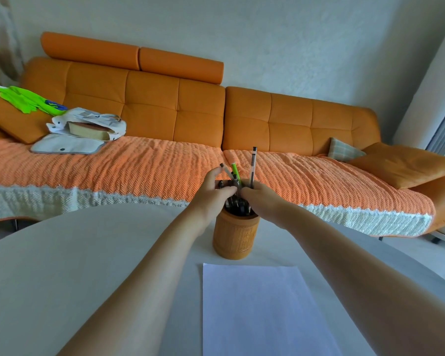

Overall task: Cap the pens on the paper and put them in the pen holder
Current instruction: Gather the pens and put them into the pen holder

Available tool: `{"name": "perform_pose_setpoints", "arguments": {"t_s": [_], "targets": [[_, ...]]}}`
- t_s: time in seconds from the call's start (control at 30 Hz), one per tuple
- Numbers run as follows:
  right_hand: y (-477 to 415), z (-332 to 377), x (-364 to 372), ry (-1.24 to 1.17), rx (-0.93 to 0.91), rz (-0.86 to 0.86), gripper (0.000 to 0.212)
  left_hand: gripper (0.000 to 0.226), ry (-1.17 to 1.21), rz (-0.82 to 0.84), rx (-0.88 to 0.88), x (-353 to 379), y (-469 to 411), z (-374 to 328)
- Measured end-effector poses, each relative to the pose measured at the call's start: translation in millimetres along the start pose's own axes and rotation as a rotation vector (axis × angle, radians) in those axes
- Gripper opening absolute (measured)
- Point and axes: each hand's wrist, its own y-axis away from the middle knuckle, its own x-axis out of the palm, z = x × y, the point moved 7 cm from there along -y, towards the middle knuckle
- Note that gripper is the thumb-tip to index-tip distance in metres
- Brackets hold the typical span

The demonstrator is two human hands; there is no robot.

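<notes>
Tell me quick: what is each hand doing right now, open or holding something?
Left hand: holds a bunch of pens above the pen holder.
Right hand: appears to hold the tall black pen; its fingers are mostly hidden.

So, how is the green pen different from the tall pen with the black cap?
The green pen is bright green; the tall pen is clear with a black cap. The green pen leans left, the tall pen stands nearly upright. The tall pen rises higher than the green pen. Both stick up from the pen holder.
</notes>
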Motion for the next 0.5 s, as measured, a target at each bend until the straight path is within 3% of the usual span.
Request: {"name": "perform_pose_setpoints", "arguments": {"t_s": [0.3,0.5], "targets": [[6,6,-7,-0.084,-0.011,0.032,0.023,0.055,-0.048,-0.078,0.110,2,-4,-16],[4,14,-9,0.005,0.007,0.069,0.014,0.024,0.006,-0.194,0.093,-4,-5,-24]]}}
